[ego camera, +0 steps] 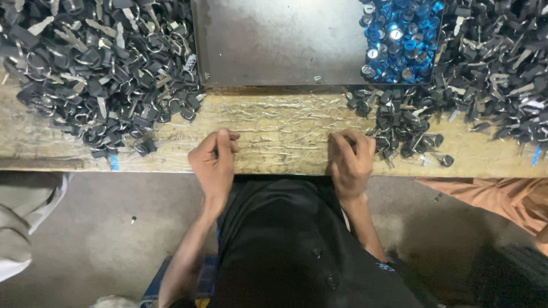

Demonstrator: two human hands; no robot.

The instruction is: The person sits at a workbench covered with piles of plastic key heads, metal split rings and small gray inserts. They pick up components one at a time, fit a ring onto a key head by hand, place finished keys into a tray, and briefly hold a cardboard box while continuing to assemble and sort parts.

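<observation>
Resting curled on the wooden bench (279,128): left hand (214,162), right hand (351,159)

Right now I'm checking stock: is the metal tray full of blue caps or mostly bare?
Mostly bare. The blue caps fill only the right corner of the metal tray; the rest shows bare dark metal.

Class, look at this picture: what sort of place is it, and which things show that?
Probably a small key-assembly workshop: heaps of black-headed keys on a worn wooden bench, a metal tray holding blue caps.
</observation>
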